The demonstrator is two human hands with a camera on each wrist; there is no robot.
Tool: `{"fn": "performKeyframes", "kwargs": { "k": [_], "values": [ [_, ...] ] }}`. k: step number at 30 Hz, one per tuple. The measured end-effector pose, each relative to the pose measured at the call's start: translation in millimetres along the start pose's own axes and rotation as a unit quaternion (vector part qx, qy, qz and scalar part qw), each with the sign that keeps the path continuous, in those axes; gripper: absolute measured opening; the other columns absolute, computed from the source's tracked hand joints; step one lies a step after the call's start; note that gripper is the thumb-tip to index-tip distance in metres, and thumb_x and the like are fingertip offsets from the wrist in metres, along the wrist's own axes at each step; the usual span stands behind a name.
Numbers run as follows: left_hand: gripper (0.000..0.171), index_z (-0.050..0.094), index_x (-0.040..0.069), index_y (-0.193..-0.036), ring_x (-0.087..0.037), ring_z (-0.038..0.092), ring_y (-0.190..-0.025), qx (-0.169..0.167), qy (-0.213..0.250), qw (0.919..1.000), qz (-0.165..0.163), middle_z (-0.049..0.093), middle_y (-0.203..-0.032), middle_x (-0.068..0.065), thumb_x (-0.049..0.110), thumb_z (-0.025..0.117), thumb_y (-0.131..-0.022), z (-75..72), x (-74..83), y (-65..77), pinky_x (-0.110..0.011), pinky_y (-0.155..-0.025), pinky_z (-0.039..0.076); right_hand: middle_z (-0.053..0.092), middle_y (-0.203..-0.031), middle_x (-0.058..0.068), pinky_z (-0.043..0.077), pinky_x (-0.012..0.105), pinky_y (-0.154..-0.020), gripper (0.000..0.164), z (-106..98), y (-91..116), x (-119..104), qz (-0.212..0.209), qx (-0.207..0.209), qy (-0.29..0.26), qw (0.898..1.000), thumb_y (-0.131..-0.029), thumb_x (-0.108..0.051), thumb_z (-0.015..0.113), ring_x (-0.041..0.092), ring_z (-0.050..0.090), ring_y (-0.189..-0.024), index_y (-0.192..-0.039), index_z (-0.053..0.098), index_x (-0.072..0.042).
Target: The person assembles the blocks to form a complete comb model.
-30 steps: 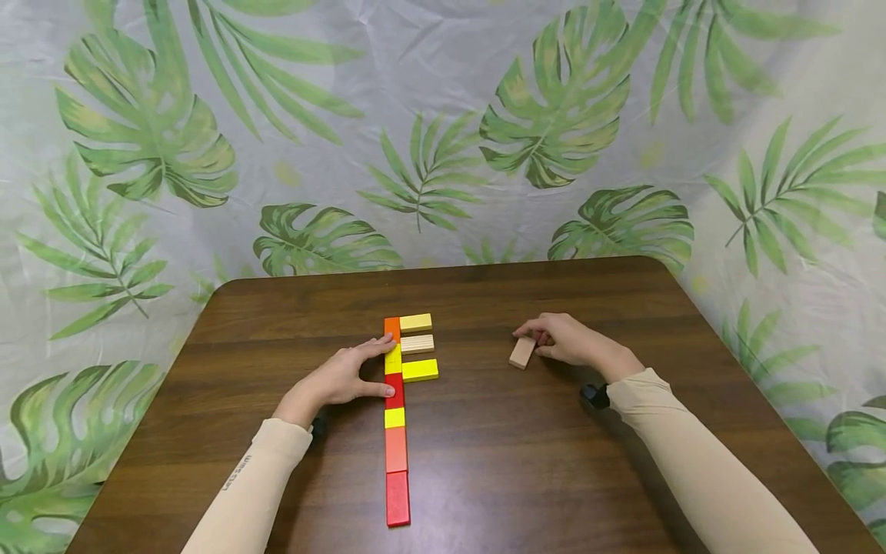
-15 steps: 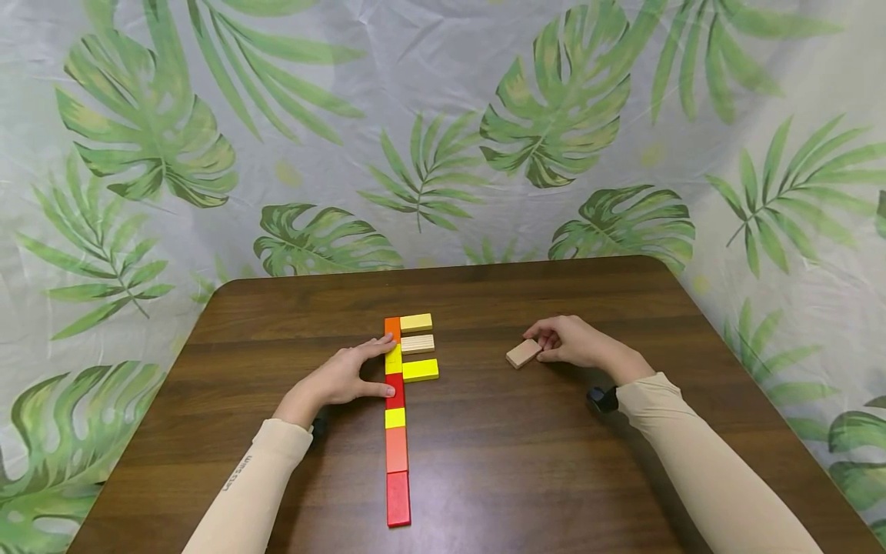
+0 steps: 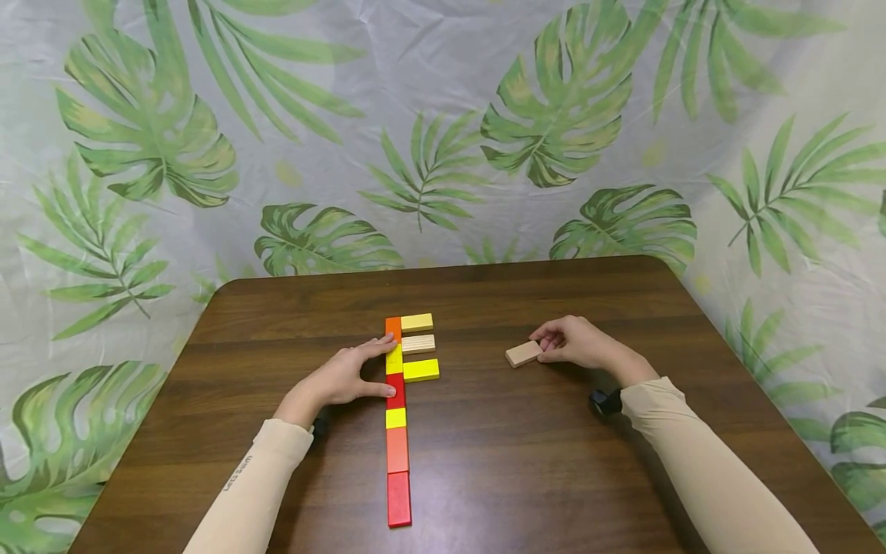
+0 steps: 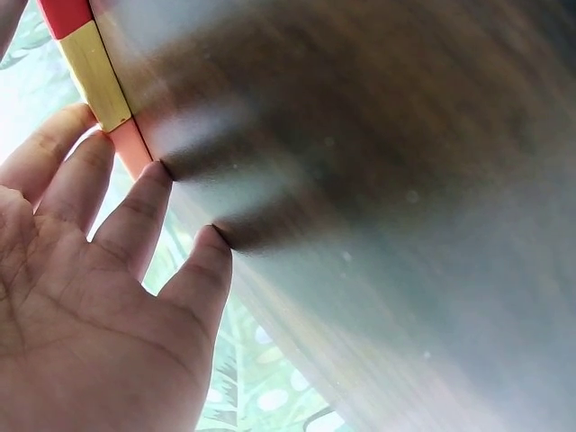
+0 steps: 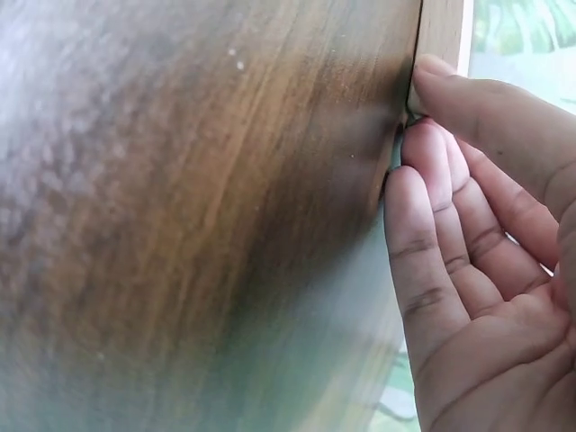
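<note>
A line of coloured wooden blocks runs from far to near on the table. My left hand (image 3: 339, 375) rests on its far part, thumb on a red block (image 3: 395, 380) and fingertips at an orange block (image 3: 393, 324) and a yellow block (image 3: 394, 363); the fingers look fairly straight in the left wrist view. To the right, my right hand (image 3: 577, 343) pinches the near end of a plain wood block (image 3: 522, 354) lying flat on the table. In the right wrist view the thumb (image 5: 486, 108) presses this block's side (image 5: 441, 36), most of which is out of frame.
Three blocks stick out rightward from the line: pale yellow (image 3: 417, 322), ridged wood (image 3: 418, 344) and bright yellow (image 3: 421, 371). Nearer are a small yellow block (image 3: 395, 418), a salmon block (image 3: 398, 448) and a red block (image 3: 399, 500). A leaf-patterned cloth (image 3: 443, 138) hangs behind the table (image 3: 526, 469).
The plain wood block has turned from pointing away to lying more sideways. My right hand has shifted slightly right with its grip on it. The left hand has stayed in place.
</note>
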State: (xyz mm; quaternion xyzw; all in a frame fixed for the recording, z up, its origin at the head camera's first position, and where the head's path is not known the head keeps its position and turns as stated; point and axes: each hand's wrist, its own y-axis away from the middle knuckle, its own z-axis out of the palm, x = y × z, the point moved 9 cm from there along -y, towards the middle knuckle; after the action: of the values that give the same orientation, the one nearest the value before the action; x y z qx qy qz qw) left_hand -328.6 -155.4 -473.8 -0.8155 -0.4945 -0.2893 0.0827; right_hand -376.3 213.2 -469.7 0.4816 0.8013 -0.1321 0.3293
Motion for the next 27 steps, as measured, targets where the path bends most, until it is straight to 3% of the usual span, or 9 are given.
{"fn": "performKeyframes", "kwargs": {
  "k": [14, 27],
  "values": [
    [0.092, 0.043, 0.017, -0.166, -0.042, 0.031, -0.163, 0.002, 0.003, 1.0000, -0.002, 0.034, -0.176, -0.013, 0.047, 0.085, -0.091, -1.2, -1.2, 1.6, -0.071, -0.131, 0.021, 0.079, -0.096, 0.003, 0.061, 0.020, -0.078, 0.031, 4.0, 3.1, -5.1, -0.012, 0.023, -0.035, 0.999, -0.094, -0.020, 0.086, 0.011, 0.072, -0.088, -0.118, 0.079, -0.001],
    [0.091, 0.043, 0.017, -0.166, -0.039, 0.030, -0.164, 0.000, 0.002, 1.0000, -0.003, 0.034, -0.176, -0.011, 0.045, 0.086, -0.091, -0.6, -0.7, -0.2, -0.069, -0.132, 0.020, 0.078, -0.092, 0.002, 0.063, 0.021, -0.075, 0.029, 14.1, 1.8, -41.6, -0.033, 0.047, -0.045, 0.997, -0.090, -0.016, 0.089, 0.010, 0.072, -0.084, -0.112, 0.079, 0.000]
  ]
}}
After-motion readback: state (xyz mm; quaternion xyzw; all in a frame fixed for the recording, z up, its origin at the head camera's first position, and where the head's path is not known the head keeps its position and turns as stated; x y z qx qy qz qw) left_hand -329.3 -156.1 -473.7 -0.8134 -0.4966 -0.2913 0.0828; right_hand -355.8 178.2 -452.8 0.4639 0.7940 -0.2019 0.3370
